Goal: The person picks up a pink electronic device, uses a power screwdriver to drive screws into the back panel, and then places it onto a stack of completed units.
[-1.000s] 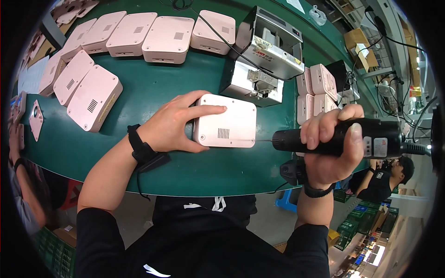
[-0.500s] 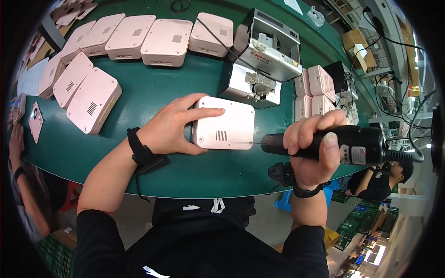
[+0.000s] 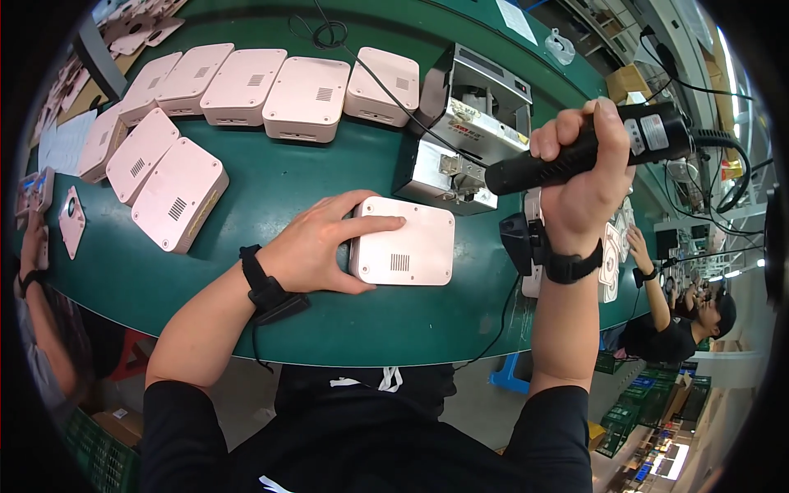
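Observation:
My left hand (image 3: 316, 242) grips the left end of a pale pink plastic box (image 3: 421, 246) lying flat on the table, index finger stretched over its top. The box has a slotted vent and screw holes near its corners. My right hand (image 3: 585, 185) is wrapped round a black electric screwdriver (image 3: 534, 171), held raised and pointing left. Its nose is at the front of a metal screw feeder (image 3: 485, 123), by the small bracket mechanism (image 3: 460, 177). The bit's tip cannot be made out against the metal.
Several similar boxes (image 3: 306, 94) stand in a curved row at the back left. Two more (image 3: 177, 201) lean together nearer. A black cable (image 3: 370, 70) crosses before the feeder. Co-workers' arms show at the far left (image 3: 37, 255) and right (image 3: 653, 287).
My right hand has lifted the screwdriver off the box's lower right corner and swung it up to the feeder. My left hand stays on the box. The whole view has shifted slightly.

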### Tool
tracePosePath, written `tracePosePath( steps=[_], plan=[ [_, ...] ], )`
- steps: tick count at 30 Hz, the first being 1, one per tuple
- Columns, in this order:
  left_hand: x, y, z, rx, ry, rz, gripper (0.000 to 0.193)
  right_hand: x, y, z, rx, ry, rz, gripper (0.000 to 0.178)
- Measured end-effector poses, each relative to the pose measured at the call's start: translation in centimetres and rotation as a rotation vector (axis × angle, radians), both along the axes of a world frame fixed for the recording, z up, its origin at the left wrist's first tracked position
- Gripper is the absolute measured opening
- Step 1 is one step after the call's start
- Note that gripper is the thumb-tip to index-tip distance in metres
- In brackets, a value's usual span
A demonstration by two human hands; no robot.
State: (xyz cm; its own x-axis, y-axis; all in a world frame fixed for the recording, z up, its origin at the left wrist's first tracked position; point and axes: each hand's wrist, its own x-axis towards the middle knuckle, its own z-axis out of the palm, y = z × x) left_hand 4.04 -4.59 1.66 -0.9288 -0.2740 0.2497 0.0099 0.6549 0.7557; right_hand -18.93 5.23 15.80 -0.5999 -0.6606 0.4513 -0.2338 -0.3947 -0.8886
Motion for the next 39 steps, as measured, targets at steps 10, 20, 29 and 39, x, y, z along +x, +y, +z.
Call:
tracePosePath(
  steps=[10,20,29,39],
  plan=[
    [0.1,-0.4,-0.6,-0.001,0.038,0.002,0.079,6.1,5.4,-0.2,-0.032,-0.140,0.371,0.034],
    [0.2,-0.2,-0.8,-0.036,0.047,0.013,0.078,7.8,6.3,-0.1,0.164,-0.235,0.288,0.049],
    [0.1,-0.1,-0.8,-0.027,0.082,0.037,0.077,8.4,6.4,-0.9,0.173,-0.254,0.276,0.048],
    [-0.1,0.0,-0.7,0.022,0.085,0.041,0.075,8.0,7.3,-1.9,0.119,-0.247,0.343,0.047]
  ],
)
